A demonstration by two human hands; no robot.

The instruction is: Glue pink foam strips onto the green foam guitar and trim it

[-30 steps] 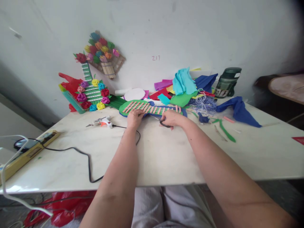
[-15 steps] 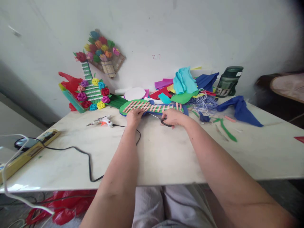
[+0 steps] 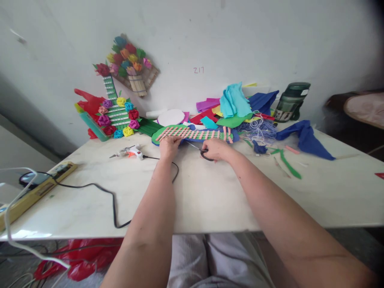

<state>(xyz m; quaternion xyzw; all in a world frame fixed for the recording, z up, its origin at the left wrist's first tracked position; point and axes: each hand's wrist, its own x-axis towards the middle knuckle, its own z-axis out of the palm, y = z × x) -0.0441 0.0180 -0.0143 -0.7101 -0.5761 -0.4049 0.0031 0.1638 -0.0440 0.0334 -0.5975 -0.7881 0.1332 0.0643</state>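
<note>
In front of me on the table lies a flat green and blue guitar-shaped craft piece (image 3: 192,135), crossed by pink strips and white lines. My left hand (image 3: 170,146) is closed at its near edge, the fingertips pinched on a pink strip close to the left end. Scissors (image 3: 207,156) with dark handles are in my right hand (image 3: 217,149), their blades pointing left toward the pinched fingers, low along the near edge. The blade tips are partly hidden near my left fingers.
A glue gun (image 3: 135,152) lies left, its black cord (image 3: 114,200) running to a power strip (image 3: 39,190). Behind are a flower-covered craft (image 3: 117,116), coloured paper (image 3: 235,102), blue yarn (image 3: 258,132) and a green bottle (image 3: 291,103). Green scraps (image 3: 289,164) lie right.
My right hand and the scissors have shifted slightly left, toward my left hand. The left hand stays at the same end of the craft piece. The whole view has tilted a little.
</note>
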